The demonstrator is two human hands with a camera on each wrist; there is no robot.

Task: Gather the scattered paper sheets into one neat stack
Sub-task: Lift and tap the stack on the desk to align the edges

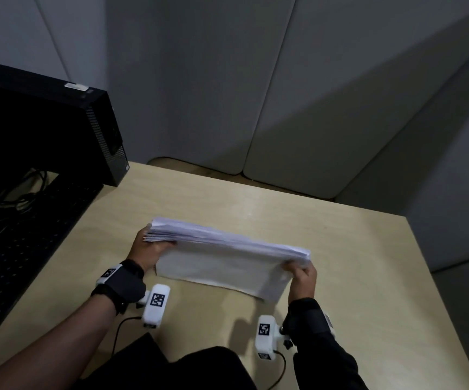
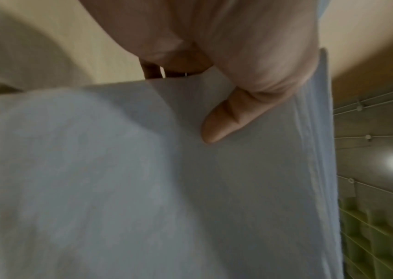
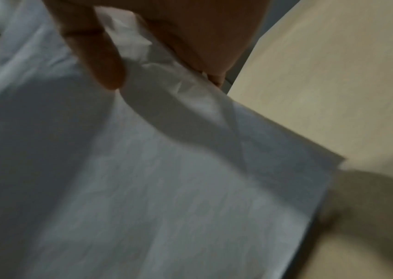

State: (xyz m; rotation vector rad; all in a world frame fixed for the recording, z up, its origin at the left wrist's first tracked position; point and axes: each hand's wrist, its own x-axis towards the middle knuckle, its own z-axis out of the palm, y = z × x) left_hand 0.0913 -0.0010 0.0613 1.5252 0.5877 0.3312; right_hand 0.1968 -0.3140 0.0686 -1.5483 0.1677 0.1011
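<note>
**Both hands hold the paper stack on edge over the desk**

Now the paper stack point(image 1: 227, 260) is gathered into 1 thick white bundle, tipped up on its long edge, with its broad face turned toward the person. Its upper edge shows many thin layers, slightly fanned and uneven at the left end. The lower edge sits at or just above the desk point(image 1: 354, 263); whether it touches cannot be told.

The stack lies near the middle of the desk, between the 2 hands. The left hand point(image 1: 146, 250) grips the left end, thumb laid across the near face and fingers behind. In the left wrist view, the thumb point(image 2: 224, 120) presses flat on the sheet point(image 2: 142, 188) just beside its edge. The right hand point(image 1: 302, 277) pinches the right end at the upper corner, and in the right wrist view the paper point(image 3: 166, 188) is crumpled where the fingers point(image 3: 99, 62) close on it.

A black computer case point(image 1: 59, 130) stands at the far left, with a black keyboard point(image 1: 22, 249) lying nearer, well apart from the stack.

The fingers behind the stack are hidden. Both wrist views are blurred and filled mostly with paper. Any print on the sheets cannot be made out.
</note>
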